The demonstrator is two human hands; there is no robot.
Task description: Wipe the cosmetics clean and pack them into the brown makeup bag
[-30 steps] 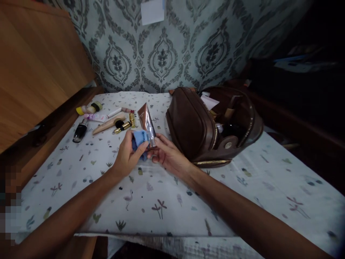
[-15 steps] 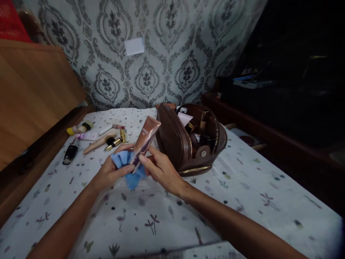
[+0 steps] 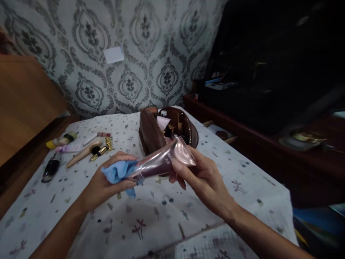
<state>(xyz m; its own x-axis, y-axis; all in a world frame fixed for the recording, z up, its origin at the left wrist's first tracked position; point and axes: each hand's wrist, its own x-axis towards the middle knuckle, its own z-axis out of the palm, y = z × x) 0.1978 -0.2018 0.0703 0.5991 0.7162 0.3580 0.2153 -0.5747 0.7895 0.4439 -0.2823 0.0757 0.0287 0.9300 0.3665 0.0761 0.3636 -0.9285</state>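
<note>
A shiny rose-gold squeeze tube (image 3: 159,160) is held level in front of me, above the table. My right hand (image 3: 206,176) pinches its flat crimped end between thumb and fingers. At the other end, my left hand (image 3: 105,181) grips a blue cloth (image 3: 120,172) wrapped round the cap end, which the cloth hides. Just behind the tube stands a brown makeup bag (image 3: 152,133), unzipped, with a pale pink tube (image 3: 163,123) and a gold-capped bottle (image 3: 180,121) showing inside.
On the left of the patterned tablecloth (image 3: 151,230) lie a dark bottle (image 3: 51,167), a makeup brush (image 3: 83,154), a gold-and-black lipstick (image 3: 99,153) and several other cosmetics. A wooden panel (image 3: 29,90) rises at the left. To the right is an open drawer (image 3: 221,133).
The tube has tipped from upright to nearly level. My right hand has shifted from its lower part to the crimped end. The view has turned right.
</note>
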